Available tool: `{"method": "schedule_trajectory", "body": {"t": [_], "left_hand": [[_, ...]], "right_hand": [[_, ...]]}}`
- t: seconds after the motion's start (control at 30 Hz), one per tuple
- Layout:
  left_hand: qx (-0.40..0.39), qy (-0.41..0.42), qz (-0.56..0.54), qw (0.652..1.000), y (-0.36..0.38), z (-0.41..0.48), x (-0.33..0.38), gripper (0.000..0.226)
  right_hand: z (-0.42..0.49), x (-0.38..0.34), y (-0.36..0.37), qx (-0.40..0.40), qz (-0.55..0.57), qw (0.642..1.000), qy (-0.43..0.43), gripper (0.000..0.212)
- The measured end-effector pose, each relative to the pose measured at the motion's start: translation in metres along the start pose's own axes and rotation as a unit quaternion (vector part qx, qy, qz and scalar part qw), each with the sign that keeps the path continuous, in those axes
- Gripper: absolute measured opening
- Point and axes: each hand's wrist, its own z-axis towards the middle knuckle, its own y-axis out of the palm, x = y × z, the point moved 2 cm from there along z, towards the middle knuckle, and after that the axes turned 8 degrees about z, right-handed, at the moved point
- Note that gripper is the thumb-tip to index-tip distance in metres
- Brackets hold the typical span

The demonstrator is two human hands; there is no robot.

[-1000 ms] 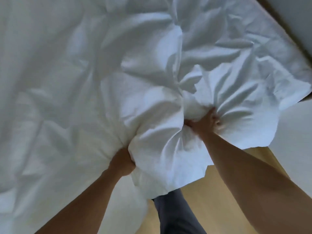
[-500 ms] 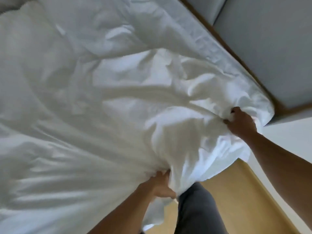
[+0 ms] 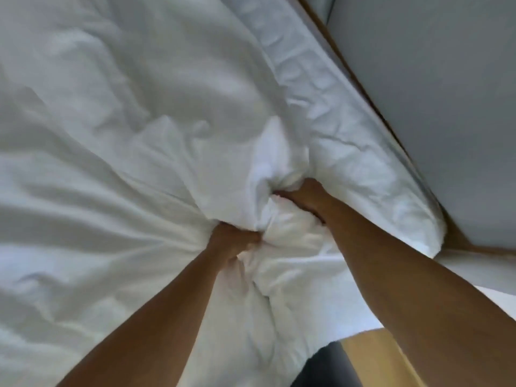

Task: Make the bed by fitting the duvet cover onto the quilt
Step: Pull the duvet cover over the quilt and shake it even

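Note:
A white duvet cover (image 3: 117, 152) with the quilt bunched inside it spreads over the bed and fills most of the view. My left hand (image 3: 233, 241) grips a gathered fold of the white fabric near the middle. My right hand (image 3: 303, 195) grips another bunch of it just to the upper right, its fingers buried in the cloth. The two hands are close together. Between them the fabric puckers into deep creases. I cannot tell cover from quilt inside the bunch.
The mattress edge in a white sheet (image 3: 360, 152) runs diagonally at right, along a wooden bed frame (image 3: 396, 141) and a grey wall (image 3: 446, 93). Wooden floor (image 3: 374, 356) and my dark trouser leg (image 3: 324, 367) show at the bottom.
My right hand has moved left from the cover's corner toward my left hand. Both hands now bunch the fabric further onto the bed, and the view has shifted forward.

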Motion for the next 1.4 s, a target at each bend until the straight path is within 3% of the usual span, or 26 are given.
{"method": "schedule_trajectory", "body": {"t": [0.07,0.1,0.2,0.27,0.3,0.37,0.43,0.47,0.53,0.6,0.67,0.73,0.77,0.83,0.87,0.9,0.93,1.0,1.07,1.1,1.13,1.2,1.27,1.3,1.37,1.4], "left_hand": [[0.035,-0.003,-0.012,0.999,0.011,0.003,0.020,0.042],[0.047,0.001,0.006,0.999,0.014,0.005,0.041,0.032],[0.090,0.079,0.001,0.993,0.021,0.009,0.123,0.017],[0.047,0.120,0.061,0.990,0.039,0.010,0.164,0.021],[0.015,0.137,0.144,0.980,0.053,0.009,0.172,0.024],[-0.088,0.168,0.262,0.946,0.078,0.003,0.156,0.053],[-0.163,0.177,0.303,0.922,0.082,-0.010,0.111,0.074],[-0.138,0.175,0.311,0.924,0.073,-0.017,0.086,0.076],[0.014,0.129,0.332,0.934,0.033,-0.024,0.029,0.073],[0.140,0.015,0.396,0.907,-0.024,-0.038,-0.030,0.094],[0.090,-0.116,0.346,0.927,-0.060,-0.056,-0.097,0.122],[0.003,-0.156,0.254,0.955,-0.055,-0.071,-0.141,0.136],[-0.011,-0.144,0.240,0.960,-0.041,-0.072,-0.151,0.137],[-0.007,-0.102,0.238,0.966,-0.016,-0.065,-0.157,0.130],[-0.007,-0.076,0.248,0.966,-0.013,-0.061,-0.161,0.120],[-0.018,-0.024,0.268,0.963,-0.018,-0.061,-0.169,0.106],[-0.021,0.043,0.302,0.952,-0.029,-0.068,-0.183,0.089],[0.069,0.148,0.347,0.924,-0.068,-0.096,-0.231,0.056],[0.282,0.116,0.355,0.884,-0.123,-0.127,-0.303,0.045],[0.343,0.031,0.370,0.863,-0.153,-0.145,-0.343,0.051],[0.328,-0.096,0.355,0.870,-0.178,-0.159,-0.386,0.068],[0.202,-0.267,0.247,0.909,-0.203,-0.175,-0.457,0.107],[0.118,-0.240,0.210,0.940,-0.197,-0.177,-0.488,0.117],[0.089,-0.192,0.217,0.953,-0.190,-0.178,-0.495,0.118],[0.031,-0.088,0.240,0.966,-0.186,-0.187,-0.510,0.122],[0.016,-0.039,0.264,0.964,-0.189,-0.196,-0.522,0.126]], "right_hand": [[0.004,-0.010,-0.021,0.059,-0.059,0.996,-0.028,0.044],[0.006,-0.021,-0.053,0.133,-0.076,0.987,-0.052,0.043],[0.000,-0.064,-0.167,0.398,-0.152,0.891,-0.154,0.043],[-0.005,-0.075,-0.197,0.494,-0.136,0.839,-0.186,0.039],[0.000,-0.070,-0.189,0.459,-0.152,0.858,-0.175,0.048],[0.015,-0.030,-0.145,0.249,-0.237,0.937,-0.069,0.092],[0.027,0.022,-0.108,0.091,-0.298,0.950,0.025,0.119],[0.037,0.043,-0.100,0.090,-0.310,0.946,0.034,0.123],[0.053,0.061,-0.093,0.128,-0.316,0.940,0.023,0.126],[0.062,0.055,-0.086,0.167,-0.296,0.940,-0.013,0.127],[0.069,0.045,-0.084,0.213,-0.231,0.949,-0.004,0.117],[0.059,0.018,-0.069,0.277,-0.132,0.952,0.021,0.089],[0.045,0.000,-0.049,0.321,-0.111,0.940,-0.027,0.083],[-0.012,-0.036,0.026,0.370,-0.079,0.888,-0.259,0.071],[-0.047,-0.049,0.077,0.304,-0.076,0.869,-0.384,0.062],[-0.082,-0.052,0.132,0.171,-0.121,0.855,-0.474,0.059],[-0.115,-0.048,0.186,0.010,-0.209,0.845,-0.492,0.067],[-0.159,-0.016,0.262,-0.235,-0.402,0.812,-0.352,0.106],[-0.167,0.030,0.291,-0.254,-0.556,0.744,-0.270,0.144],[-0.174,0.044,0.296,-0.237,-0.594,0.726,-0.251,0.156],[-0.182,0.053,0.303,-0.214,-0.612,0.724,-0.236,0.159],[-0.190,0.070,0.321,-0.155,-0.604,0.728,-0.285,0.120],[-0.186,0.080,0.328,-0.106,-0.631,0.700,-0.315,0.078],[-0.184,0.077,0.324,-0.119,-0.661,0.690,-0.270,0.067],[-0.193,0.051,0.321,-0.122,-0.717,0.671,-0.143,0.058],[-0.200,0.044,0.323,-0.107,-0.733,0.654,-0.156,0.066]]}}
